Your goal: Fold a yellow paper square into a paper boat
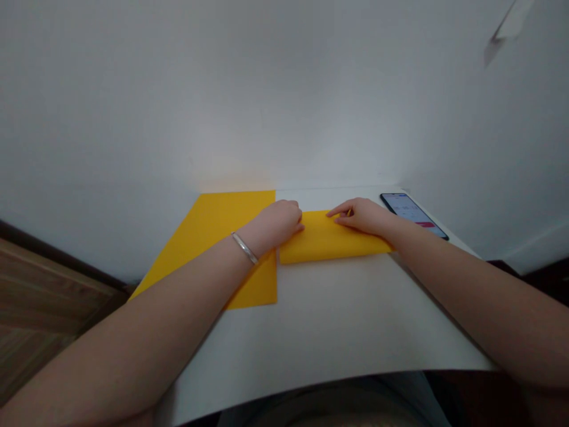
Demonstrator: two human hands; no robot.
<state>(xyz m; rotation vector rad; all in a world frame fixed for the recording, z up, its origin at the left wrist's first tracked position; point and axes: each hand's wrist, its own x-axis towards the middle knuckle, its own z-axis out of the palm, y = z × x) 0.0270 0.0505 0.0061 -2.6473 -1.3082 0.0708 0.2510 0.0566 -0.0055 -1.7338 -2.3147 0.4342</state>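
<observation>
A folded piece of yellow paper (329, 244) lies on the white table (338, 320), its folded edge toward me. At its upper left corner is my left hand (284, 222), with the fingers curled in and the thumb against the paper; the fingertips are partly hidden. My right hand (358, 214) rests on the right part of the folded paper. Its index finger stretches along the far edge and the thumb lies apart below it. Under my left wrist, a larger flat sheet of yellow paper (213, 222) covers the table's left side.
A phone (413, 214) with a lit screen lies at the back right of the table, beyond my right forearm. The white wall (284, 107) stands directly behind the table. Wooden panelling (48, 296) is at the left.
</observation>
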